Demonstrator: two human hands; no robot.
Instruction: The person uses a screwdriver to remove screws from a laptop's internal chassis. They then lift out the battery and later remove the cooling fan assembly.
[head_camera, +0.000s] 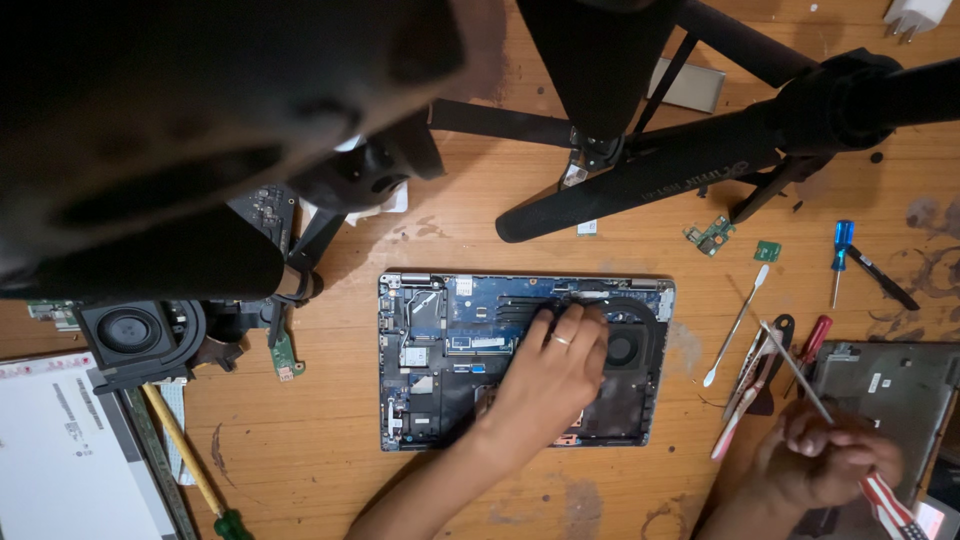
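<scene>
On the far left of the wooden surface (330, 470) I see a white panel (60, 460), a screwdriver with green handle (190, 470) and a loose black speaker (135, 332), all well apart from my work. In the middle lies the opened laptop base (525, 360), its boards and fan (625, 348) exposed. My left hand (550, 375) rests flat on it, fingers spread and pressing on the heat pipe beside the fan; it clamps nothing. I think this hand should hold the base steady without pushing hard on the thin pipe. Further right lie a white spudger (735, 325), a red-handled tool (812, 340) and a blue screwdriver (842, 255). My right hand (830, 465) is closed around a thin metal tool (797, 372), above a grey cover (890, 390). I would bring its tip down slowly, straight onto its place.
</scene>
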